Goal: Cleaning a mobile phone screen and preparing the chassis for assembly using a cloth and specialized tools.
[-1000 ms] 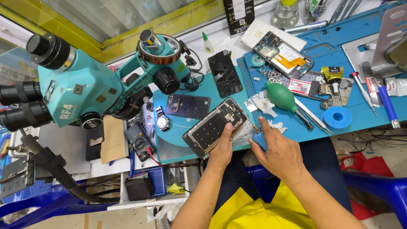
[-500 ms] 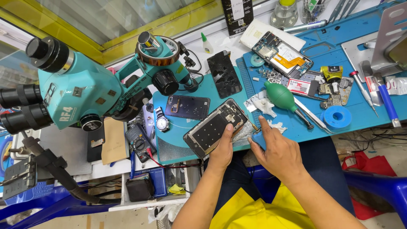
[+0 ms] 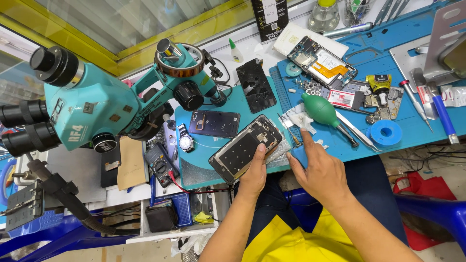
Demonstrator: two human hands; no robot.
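Opened phone (image 3: 245, 148): lies back-off on the teal work mat (image 3: 204, 167), near its front edge; long axis runs diagonally, lower-left to upper-right, camera end toward the upper right; inner frame faces up.
Left hand (image 3: 255, 172): fingers together, thumb laid along the phone's lower right edge, pressing it to the mat; holds nothing else.
Right hand (image 3: 323, 170): fingers curled and close together, pinching a small blue block (image 3: 300, 156) just right of the phone; the fingertips are partly hidden.
Second phone back (image 3: 214, 123): dark blue, flat, long axis nearly level, just above the opened phone.
Black phone panel (image 3: 256, 85): flat on the mat's upper part, long axis nearly upright.
Dark label card (image 3: 270, 17): tall black rectangle standing at the back, white patch near its top.
Red-and-white label (image 3: 342, 98): small rectangle on the blue mat (image 3: 412, 126), beside the green bulb blower (image 3: 320, 110).
Blue tape roll (image 3: 385, 132): flat on the blue mat, well right of the right hand.
Wristwatch (image 3: 185, 140): at the teal mat's left edge.
Microscope (image 3: 102, 104): teal, to the left, head over the teal mat's corner.
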